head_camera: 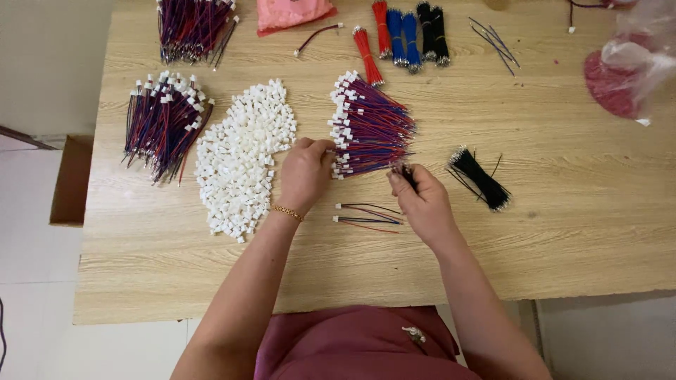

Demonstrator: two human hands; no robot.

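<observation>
My left hand (304, 171) rests on the wooden table (563, 232), its fingertips pinching a white connector at the edge of a fanned pile of red-and-blue wire assemblies (373, 127). A few short black wires (407, 173) are pinched in my right hand (421, 200), just right of that pile. A heap of loose white plastic connectors (239, 158) lies to the left of my left hand. Two finished assemblies (366, 214) lie between my wrists. A bundle of black wires (480, 179) lies to the right of my right hand.
Another pile of assemblies (165, 123) lies far left, and a further bundle (190, 28) at the back left. Red, blue and black wire bundles (408, 32) stand at the back, by a pink bag (289, 14). A clear bag with red contents (627, 70) sits back right. A cardboard box (70, 179) stands on the floor.
</observation>
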